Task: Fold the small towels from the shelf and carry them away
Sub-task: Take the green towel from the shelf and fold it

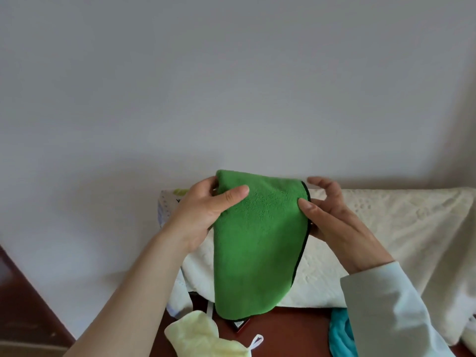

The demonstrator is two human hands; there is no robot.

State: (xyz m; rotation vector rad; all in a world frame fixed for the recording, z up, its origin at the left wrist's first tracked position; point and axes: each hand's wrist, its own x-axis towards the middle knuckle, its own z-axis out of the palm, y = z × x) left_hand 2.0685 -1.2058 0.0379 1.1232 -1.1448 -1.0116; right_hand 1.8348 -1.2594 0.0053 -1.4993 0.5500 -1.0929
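A green towel [255, 243] with a black edge hangs folded in the air in front of me. My left hand [206, 210] grips its upper left corner, thumb on the front. My right hand [332, 217] pinches its upper right edge, thumb on the green face and fingers behind. Below, a pale yellow towel [198, 336] with a white loop lies on the dark red shelf top [283, 333]. A teal towel [340, 336] lies at the right, partly behind my right sleeve.
A cream embossed cloth [386, 228] covers a bulky shape along the white wall [231, 86] behind the towel. A white printed package [167, 204] shows behind my left hand. A dark wooden edge [23, 300] runs at the lower left.
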